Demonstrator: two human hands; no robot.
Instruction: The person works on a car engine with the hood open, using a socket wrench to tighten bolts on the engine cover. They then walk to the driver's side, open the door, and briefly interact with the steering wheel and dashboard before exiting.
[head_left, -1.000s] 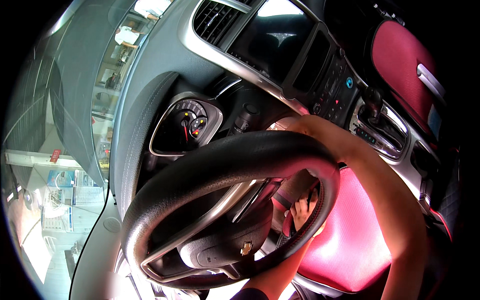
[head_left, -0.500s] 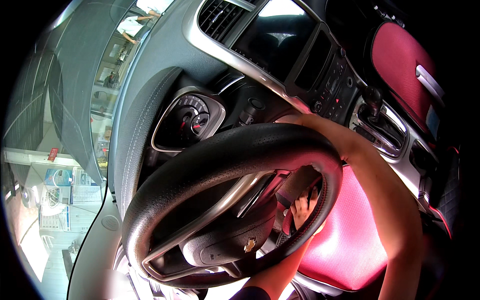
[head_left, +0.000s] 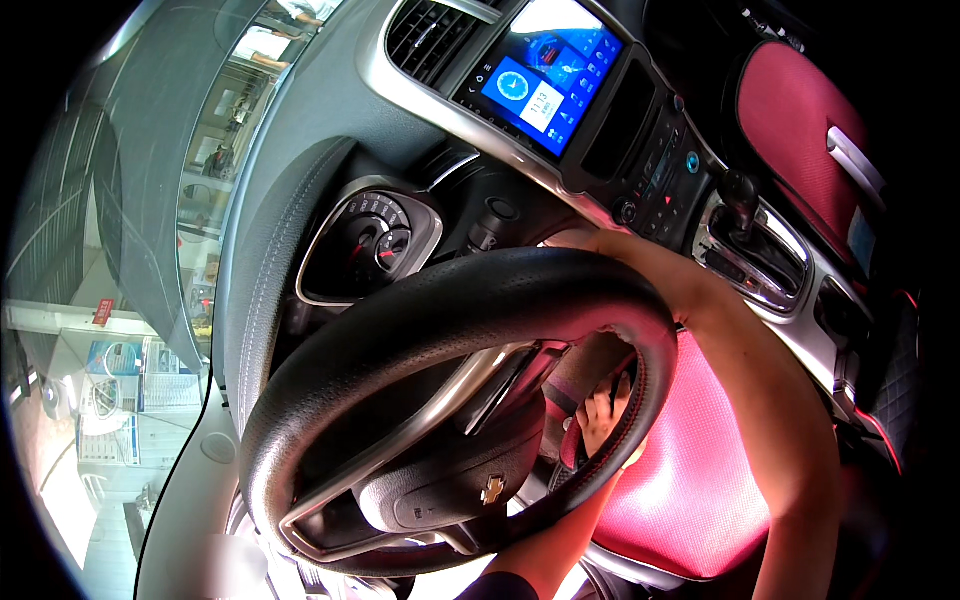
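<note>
A black perforated steering wheel [head_left: 430, 310] fills the middle of the head view, with a silver-edged spoke [head_left: 420, 430] and a dark hub [head_left: 440, 480]. Through the wheel's right-hand opening shows my left hand [head_left: 602, 418], its fingers bent against dark trim behind the rim. What they grip, if anything, is hidden. My right arm [head_left: 740, 350] curves round the wheel's right side. Its hand [head_left: 580, 240] reaches behind the top of the rim near the steering column, and the fingers cannot be seen. The touchscreen [head_left: 548, 85] on the dashboard is lit blue, with a clock dial.
The gear lever [head_left: 740, 200] stands in the silver-trimmed console to the right. Beyond it is a red seat [head_left: 790, 120]; another red seat [head_left: 700, 470] lies below my right arm. An instrument cluster [head_left: 370, 245] sits behind the wheel. People show through the windscreen.
The touchscreen has gone from dark to lit, and a round button on the console now glows blue. The view has shifted slightly. Both hands hold nearly the same places.
</note>
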